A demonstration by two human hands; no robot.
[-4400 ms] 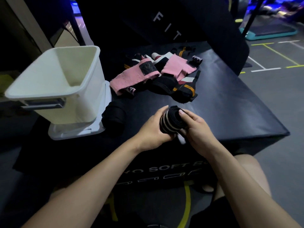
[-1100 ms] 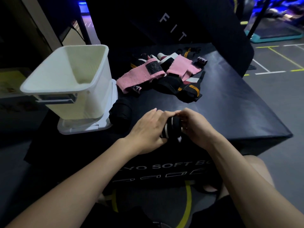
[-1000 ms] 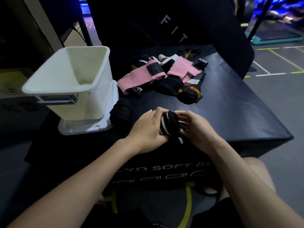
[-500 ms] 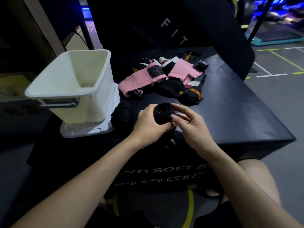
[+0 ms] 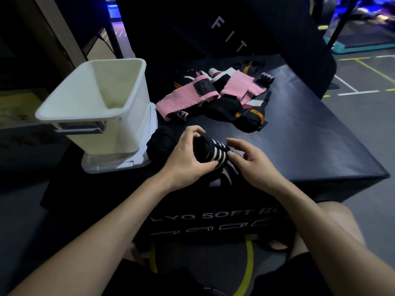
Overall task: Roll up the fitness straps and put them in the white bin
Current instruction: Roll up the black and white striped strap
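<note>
Head view: the left hand grips a rolled black strap with white stripes at the worktop's near edge, its loose tail hanging below. The right hand holds nothing; its spread fingertips touch the roll. The white bin stands far left, with unrolled pink straps heaped beyond the hands.
</note>
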